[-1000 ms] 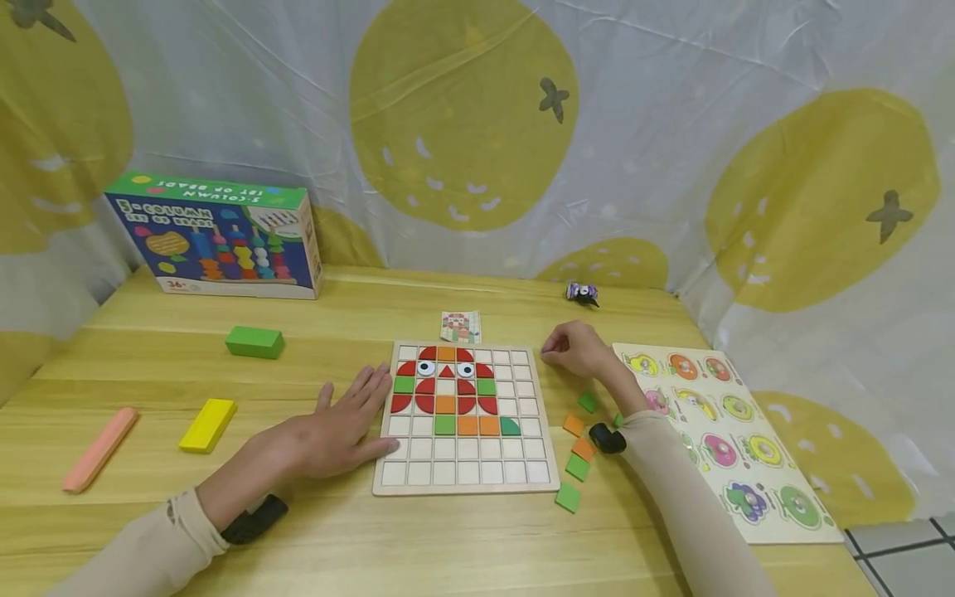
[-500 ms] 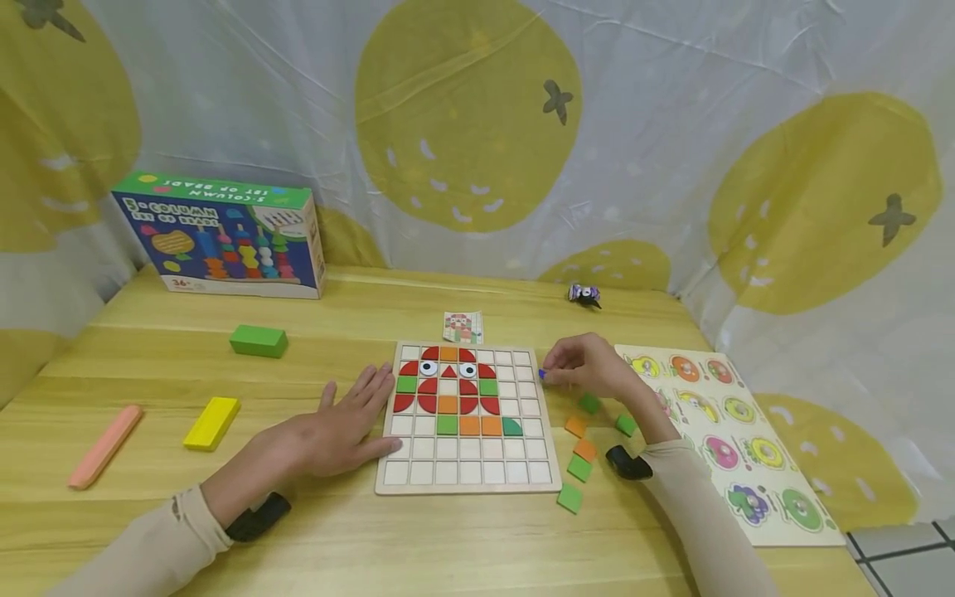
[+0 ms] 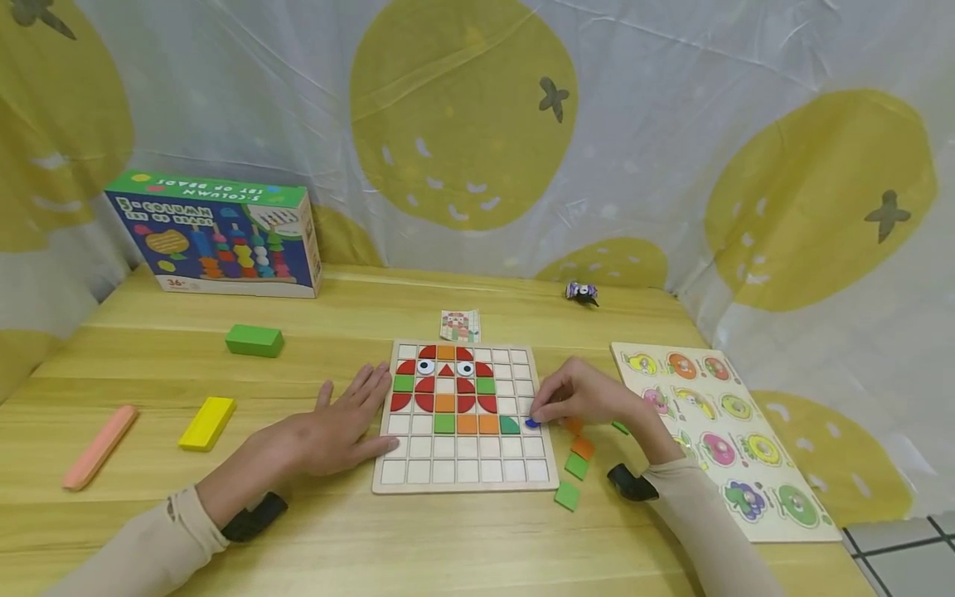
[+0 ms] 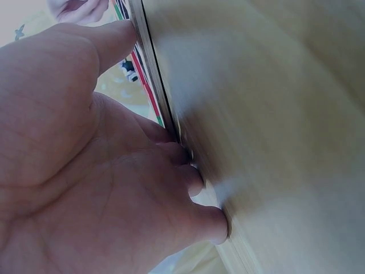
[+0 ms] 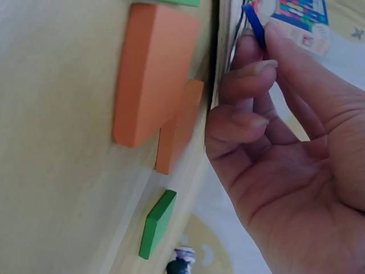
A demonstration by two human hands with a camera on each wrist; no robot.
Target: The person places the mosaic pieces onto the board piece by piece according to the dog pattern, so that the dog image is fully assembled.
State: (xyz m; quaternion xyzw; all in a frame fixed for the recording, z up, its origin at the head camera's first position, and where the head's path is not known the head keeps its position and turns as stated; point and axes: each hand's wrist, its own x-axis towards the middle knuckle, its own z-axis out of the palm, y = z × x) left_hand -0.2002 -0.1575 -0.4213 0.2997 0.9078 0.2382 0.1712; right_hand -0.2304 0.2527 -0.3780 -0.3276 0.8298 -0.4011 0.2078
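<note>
My right grip (image 3: 589,400) pinches a blue tile (image 3: 532,423), now moved from the worktop (image 3: 328,531) beyond the grid board (image 3: 466,485) down to its right column, beside the green piece (image 3: 510,426). Looks near seating. Left grip (image 3: 339,427) lies flat, bracing the board's left edge.

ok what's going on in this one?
A person is filling a wooden grid board with coloured tiles. The left hand lies flat against the board's left edge. The right hand pinches a small blue piece over the board's right side, beside the green tile. Loose orange and green tiles lie to the right.
</note>
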